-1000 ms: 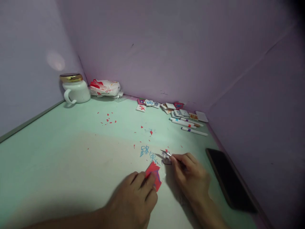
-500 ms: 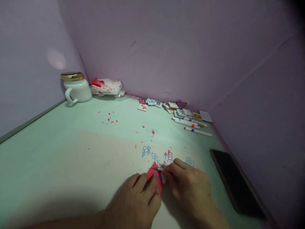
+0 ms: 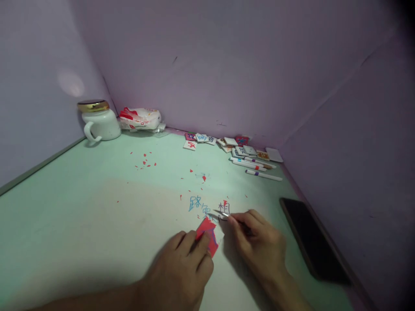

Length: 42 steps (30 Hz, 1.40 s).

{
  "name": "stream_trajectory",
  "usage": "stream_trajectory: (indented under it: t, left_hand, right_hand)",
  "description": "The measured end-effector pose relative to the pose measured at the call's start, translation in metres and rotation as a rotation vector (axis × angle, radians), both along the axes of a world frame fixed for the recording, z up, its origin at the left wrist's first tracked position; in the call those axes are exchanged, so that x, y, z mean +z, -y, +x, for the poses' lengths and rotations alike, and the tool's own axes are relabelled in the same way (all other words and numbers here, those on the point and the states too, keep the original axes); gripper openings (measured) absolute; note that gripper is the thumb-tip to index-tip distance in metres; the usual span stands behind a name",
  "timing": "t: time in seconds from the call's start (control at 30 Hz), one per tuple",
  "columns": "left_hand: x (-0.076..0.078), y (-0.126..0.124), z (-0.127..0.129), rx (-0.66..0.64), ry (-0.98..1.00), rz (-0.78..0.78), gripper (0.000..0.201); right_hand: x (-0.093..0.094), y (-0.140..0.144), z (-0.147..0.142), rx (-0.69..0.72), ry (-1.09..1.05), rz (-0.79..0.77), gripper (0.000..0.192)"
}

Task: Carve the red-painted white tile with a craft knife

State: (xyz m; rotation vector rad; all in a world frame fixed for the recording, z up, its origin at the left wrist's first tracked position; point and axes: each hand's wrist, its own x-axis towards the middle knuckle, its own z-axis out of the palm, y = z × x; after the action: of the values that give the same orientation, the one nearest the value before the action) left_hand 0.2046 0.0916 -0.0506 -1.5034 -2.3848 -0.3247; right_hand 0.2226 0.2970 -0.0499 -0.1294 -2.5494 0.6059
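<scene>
Under the fingertips of my left hand (image 3: 181, 263), a small red square (image 3: 206, 225) with purple strokes is held down on the table; part of it is covered by the fingers. Its right side shows a white patch (image 3: 219, 236). My right hand (image 3: 259, 237) pinches a thin, pointed metal tool (image 3: 223, 213); I cannot make out its exact kind. The tool's tip points left, above the square and apart from it. Around the tip are handwritten characters in blue (image 3: 196, 202) and purple (image 3: 223, 209) on the tabletop.
Red scraps (image 3: 145, 162) are scattered over the table. Lettered square tiles (image 3: 201, 138) and white marker pens (image 3: 248, 164) lie along the back wall. A dark phone (image 3: 311, 237) is at the right, a lidded white mug (image 3: 102, 124) and a tissue pack (image 3: 141, 119) at back left.
My right hand has drawn the tool up off the red square, uncovering more of it and its white patch. The left hand stays on the square. The view has shifted slightly.
</scene>
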Motion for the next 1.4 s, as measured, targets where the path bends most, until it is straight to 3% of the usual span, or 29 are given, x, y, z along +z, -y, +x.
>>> stream_trajectory:
  t: [0.13,0.33,0.63,0.87,1.1,1.23,1.4]
  left_hand:
    - [-0.003,0.001,0.001,-0.005,-0.042,0.01,0.021]
    - [-0.006,0.002,-0.001,-0.023,-0.069,0.041,0.024]
    - [-0.004,-0.001,0.0,-0.016,-0.093,0.08,0.027]
    - [0.003,0.0,0.005,0.014,-0.048,-0.014,0.022]
    - [0.003,0.001,0.004,0.002,-0.038,-0.019,0.024]
    - [-0.003,0.0,0.003,-0.01,-0.066,0.046,0.024]
    - [-0.005,0.0,0.002,-0.002,-0.087,0.062,0.026]
  right_hand:
    - [0.01,0.009,0.003,0.158,0.085,0.035,0.021]
    - [0.018,0.01,-0.002,0.232,0.157,0.14,0.025]
    - [0.017,0.025,-0.003,0.057,0.15,0.211,0.023]
    - [0.008,0.017,-0.003,-0.122,0.036,0.328,0.032]
    - [0.01,0.01,0.002,0.066,0.105,0.072,0.023]
    - [0.022,0.019,0.0,0.18,0.169,0.147,0.023]
    - [0.025,0.028,-0.001,0.11,0.164,0.244,0.027]
